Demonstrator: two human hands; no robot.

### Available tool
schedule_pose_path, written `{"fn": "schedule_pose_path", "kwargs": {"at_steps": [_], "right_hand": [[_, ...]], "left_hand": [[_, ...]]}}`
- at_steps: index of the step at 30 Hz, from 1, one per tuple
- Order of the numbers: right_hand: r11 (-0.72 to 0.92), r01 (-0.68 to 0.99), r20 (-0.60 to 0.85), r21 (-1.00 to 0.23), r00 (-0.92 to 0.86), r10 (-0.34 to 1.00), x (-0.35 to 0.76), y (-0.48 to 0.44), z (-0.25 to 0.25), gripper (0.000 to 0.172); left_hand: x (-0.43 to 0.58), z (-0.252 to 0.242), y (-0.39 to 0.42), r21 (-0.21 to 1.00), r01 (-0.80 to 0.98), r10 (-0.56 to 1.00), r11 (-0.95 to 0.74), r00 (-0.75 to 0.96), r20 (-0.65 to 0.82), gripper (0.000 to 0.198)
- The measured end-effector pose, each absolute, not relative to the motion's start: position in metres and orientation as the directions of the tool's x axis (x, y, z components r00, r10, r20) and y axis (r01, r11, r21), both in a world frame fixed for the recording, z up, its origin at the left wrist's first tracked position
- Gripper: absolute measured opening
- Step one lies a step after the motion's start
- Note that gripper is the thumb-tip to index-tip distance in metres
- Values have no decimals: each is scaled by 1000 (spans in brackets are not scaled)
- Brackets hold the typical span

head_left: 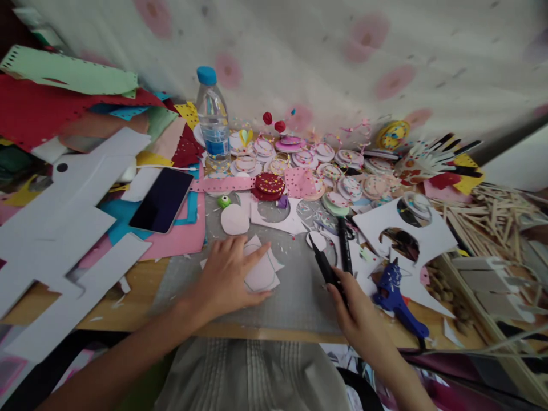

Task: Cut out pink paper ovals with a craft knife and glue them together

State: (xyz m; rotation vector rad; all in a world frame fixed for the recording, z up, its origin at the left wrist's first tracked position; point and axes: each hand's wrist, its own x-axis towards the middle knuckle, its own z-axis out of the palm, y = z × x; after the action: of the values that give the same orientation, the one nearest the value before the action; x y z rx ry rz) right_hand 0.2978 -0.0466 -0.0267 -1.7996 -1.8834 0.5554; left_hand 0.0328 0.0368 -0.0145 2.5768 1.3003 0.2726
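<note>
My left hand (229,268) lies flat with fingers spread on a pale pink paper piece (262,273) marked with a drawn curve, on the grey cutting mat (295,297). My right hand (353,302) is closed around black-handled scissors (326,265), whose blades point up and away over the mat. A pink paper circle (235,219) lies just beyond my left hand. A white sheet with round cut-outs (405,228) rests to the right of the scissors.
A water bottle with a blue cap (213,117) stands at the back. A dark phone (161,200) lies on coloured paper at left. Several decorated paper discs (325,165) crowd the back. A blue glue gun (396,294) and wooden sticks (492,214) are at right. White card strips (64,228) cover the left.
</note>
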Motion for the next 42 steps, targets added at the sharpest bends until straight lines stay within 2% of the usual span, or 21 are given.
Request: {"fn": "schedule_pose_path", "kwargs": {"at_steps": [4,9,12,17,27,33,42], "right_hand": [[-86,727,-105,-681,19,994,301,-65,-14,38],[-55,714,-166,-698,-87,982,310,-69,7,42],[18,767,-188,-642,-180,966,312,-63,15,44],[161,845,-225,-511,-312,923,304,-47,19,56],[234,811,-306,-537,-446,841,286,-14,31,59],[316,841,-392,-439,-496,775,283,-4,30,58],[342,854,-417,-393,-497,761,285,-3,30,59]], "left_hand": [[44,-26,35,306,787,824,-537,566,-9,78],[34,-31,39,425,709,783,-563,622,0,72],[24,-34,47,440,662,747,-607,664,32,73],[19,-42,57,417,616,682,-668,731,13,74],[20,-48,59,464,607,690,-645,724,12,82],[20,-49,59,483,614,702,-624,712,3,83],[19,-50,60,475,625,705,-619,709,-13,81]]}}
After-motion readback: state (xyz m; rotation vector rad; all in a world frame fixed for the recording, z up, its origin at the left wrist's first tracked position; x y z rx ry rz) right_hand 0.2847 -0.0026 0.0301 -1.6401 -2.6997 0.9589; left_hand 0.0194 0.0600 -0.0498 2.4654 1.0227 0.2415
